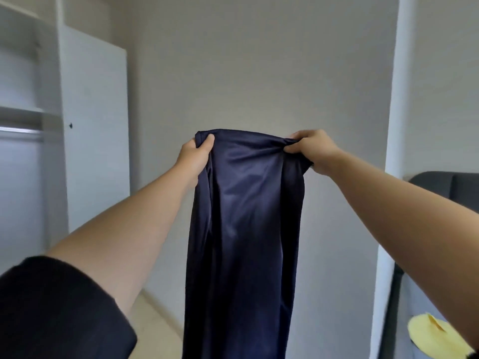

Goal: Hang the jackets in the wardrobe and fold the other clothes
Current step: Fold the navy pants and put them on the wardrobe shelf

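I hold the navy garment (246, 216) up in front of the grey wall (259, 60), my left hand (193, 158) pinching one top corner and my right hand (309, 150) gripping the other; it hangs straight down. It appears to be trousers, so this is the folding step. Next: bring both edges together lengthwise. The open wardrobe (31, 99) stands left of the garment; a yellow cloth (432, 335) lies lower right.

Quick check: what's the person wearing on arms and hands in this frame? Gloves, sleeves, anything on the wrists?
No gloves: left hand and right hand are bare, with no watch or band visible. Forearms are uncovered. A short black sleeve covers the left upper arm. The right arm's sleeve is out of frame.
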Action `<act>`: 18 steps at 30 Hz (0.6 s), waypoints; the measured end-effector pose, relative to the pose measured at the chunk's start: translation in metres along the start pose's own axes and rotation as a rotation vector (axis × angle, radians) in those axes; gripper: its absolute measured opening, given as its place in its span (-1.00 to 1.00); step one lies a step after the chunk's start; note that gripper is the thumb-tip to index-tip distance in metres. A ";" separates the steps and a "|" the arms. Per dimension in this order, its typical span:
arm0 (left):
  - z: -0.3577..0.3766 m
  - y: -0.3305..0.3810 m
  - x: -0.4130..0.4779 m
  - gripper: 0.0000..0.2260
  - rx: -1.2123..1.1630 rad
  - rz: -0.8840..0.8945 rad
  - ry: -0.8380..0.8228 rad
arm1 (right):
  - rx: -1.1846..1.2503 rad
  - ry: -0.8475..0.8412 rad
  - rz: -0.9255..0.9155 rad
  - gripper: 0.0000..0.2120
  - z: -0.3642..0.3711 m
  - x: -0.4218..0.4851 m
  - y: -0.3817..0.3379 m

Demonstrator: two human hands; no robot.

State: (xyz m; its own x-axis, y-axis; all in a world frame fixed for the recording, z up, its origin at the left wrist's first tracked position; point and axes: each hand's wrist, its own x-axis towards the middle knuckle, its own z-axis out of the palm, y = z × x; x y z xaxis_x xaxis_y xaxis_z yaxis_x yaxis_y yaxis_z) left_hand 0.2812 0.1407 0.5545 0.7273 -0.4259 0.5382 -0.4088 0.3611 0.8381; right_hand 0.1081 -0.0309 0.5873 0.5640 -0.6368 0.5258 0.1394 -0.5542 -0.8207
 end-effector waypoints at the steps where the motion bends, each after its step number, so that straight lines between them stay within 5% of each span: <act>1: -0.010 0.000 0.002 -0.85 0.007 -0.030 -0.046 | 0.021 -0.039 -0.006 -0.79 0.008 0.004 -0.004; 5: -0.029 -0.004 0.009 -0.86 0.147 -0.037 -0.118 | 0.060 -0.170 0.001 -0.77 0.032 0.015 -0.016; 14: -0.033 -0.009 0.029 -0.93 0.118 0.080 0.228 | 0.210 -0.146 0.095 -0.96 0.054 0.015 0.017; 18: -0.028 -0.013 0.031 -0.88 0.078 0.071 0.225 | 0.472 -0.249 0.435 -0.50 0.070 0.002 0.059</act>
State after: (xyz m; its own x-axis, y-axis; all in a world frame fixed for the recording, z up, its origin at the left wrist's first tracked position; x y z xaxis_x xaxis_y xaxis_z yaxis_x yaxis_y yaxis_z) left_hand 0.3245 0.1464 0.5574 0.7964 -0.2030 0.5697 -0.4979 0.3147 0.8081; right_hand 0.1745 -0.0276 0.5248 0.8112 -0.5752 0.1054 0.1658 0.0533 -0.9847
